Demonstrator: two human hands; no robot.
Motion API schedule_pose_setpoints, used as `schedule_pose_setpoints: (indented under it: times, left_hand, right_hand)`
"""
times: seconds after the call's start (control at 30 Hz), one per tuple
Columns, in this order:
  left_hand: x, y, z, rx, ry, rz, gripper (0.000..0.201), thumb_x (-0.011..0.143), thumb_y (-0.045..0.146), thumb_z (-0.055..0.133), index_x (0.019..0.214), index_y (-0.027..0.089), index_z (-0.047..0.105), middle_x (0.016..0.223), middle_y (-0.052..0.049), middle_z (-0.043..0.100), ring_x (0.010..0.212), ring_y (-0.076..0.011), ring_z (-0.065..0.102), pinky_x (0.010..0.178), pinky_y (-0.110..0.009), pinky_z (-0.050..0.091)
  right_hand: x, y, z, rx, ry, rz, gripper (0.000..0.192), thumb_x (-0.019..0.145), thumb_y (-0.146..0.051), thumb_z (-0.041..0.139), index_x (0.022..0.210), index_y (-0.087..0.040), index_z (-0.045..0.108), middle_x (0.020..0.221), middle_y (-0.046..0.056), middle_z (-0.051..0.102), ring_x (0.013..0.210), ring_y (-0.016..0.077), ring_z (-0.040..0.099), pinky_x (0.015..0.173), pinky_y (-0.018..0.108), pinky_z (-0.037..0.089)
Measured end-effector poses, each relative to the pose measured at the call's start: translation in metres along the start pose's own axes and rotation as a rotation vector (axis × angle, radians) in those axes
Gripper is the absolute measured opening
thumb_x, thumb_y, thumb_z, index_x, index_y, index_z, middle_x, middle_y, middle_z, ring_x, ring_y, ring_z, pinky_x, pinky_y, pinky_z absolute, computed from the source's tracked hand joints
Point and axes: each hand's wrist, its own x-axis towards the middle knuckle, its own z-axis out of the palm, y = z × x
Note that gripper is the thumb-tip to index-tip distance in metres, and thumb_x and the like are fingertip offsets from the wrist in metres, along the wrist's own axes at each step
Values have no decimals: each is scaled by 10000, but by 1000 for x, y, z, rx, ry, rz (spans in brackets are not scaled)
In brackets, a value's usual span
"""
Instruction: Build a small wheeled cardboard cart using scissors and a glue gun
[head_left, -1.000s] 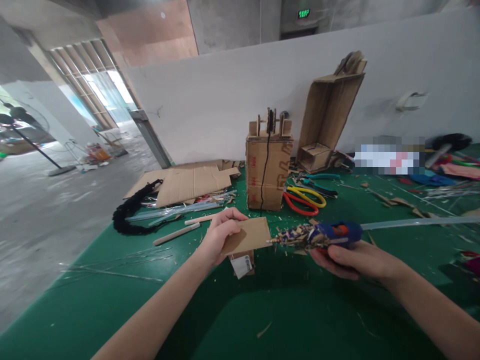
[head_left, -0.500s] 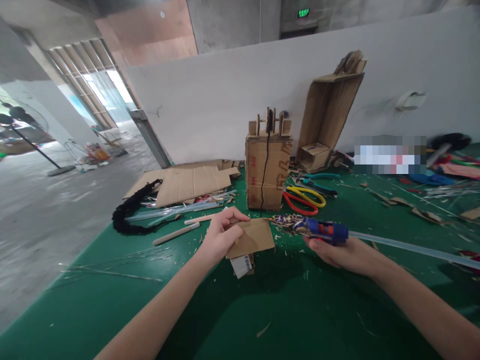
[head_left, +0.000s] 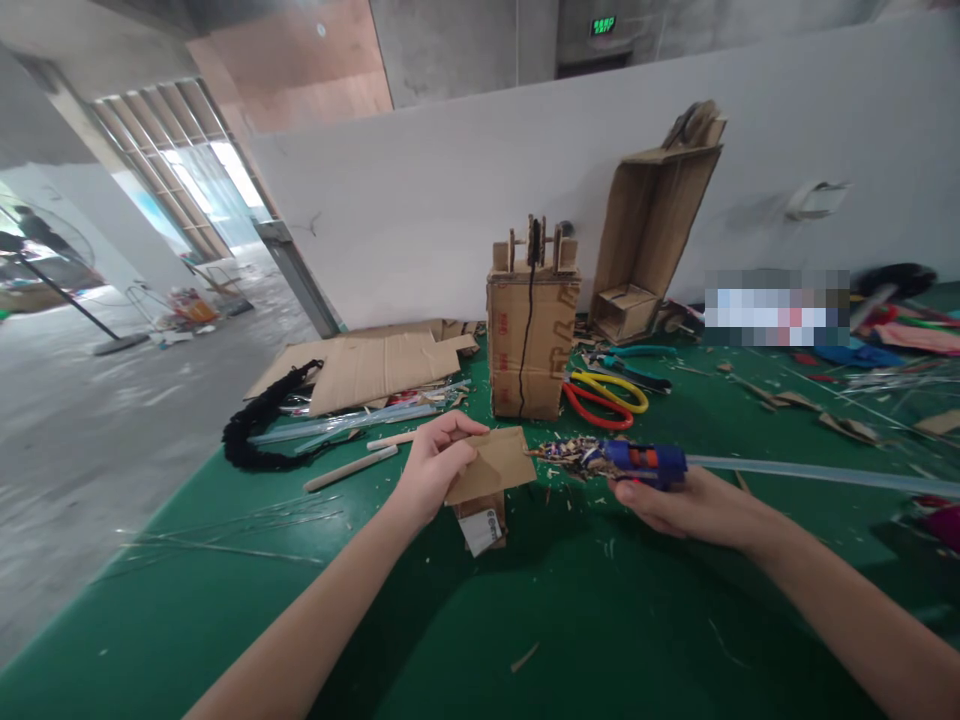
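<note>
Left hand (head_left: 433, 470): pinching a flat brown cardboard piece (head_left: 491, 464) above the green tabletop (head_left: 225, 600), mid-table
Right hand (head_left: 679, 502): closed round a blue glue gun (head_left: 637, 461); nozzle crusted with scraps, just beside the card's right edge; clear stick trailing right

My single head camera looks forward and down across the green table (head_left: 225, 600), hands close at frame centre, white wall (head_left: 450, 190) upper middle, open hall upper left.

I'm looking at a craft workshop: around the cardboard tower (head_left: 531, 340) lie scissors (head_left: 607, 392), cardboard sheets (head_left: 375, 365) and scraps on green table (head_left: 225, 600).
</note>
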Motion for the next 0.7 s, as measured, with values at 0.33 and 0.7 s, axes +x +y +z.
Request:
schedule_pose_setpoints:
  times: [0.33,0.7]
  left_hand:
    - [6,-6,-6,28,17,4,195,607,200,563,770,166,664,680,-3,616,624,-136,525,540,-231,360]
    - [5,-5,-9,1,-102,-2,183,617,184,584,758,178,700,770,-12,663,678,-134,547,570,-219,373]
  right_hand:
    - [-1,-3,-1,-18,-128,131,659,527,-848,511,624,-205,397,439,-82,338,420,62,322,422,229,213]
    - [0,-3,-3,-110,-53,66,595,674,-788,458,586,-200,425,460,-43,412,447,84,382,472,256,284]
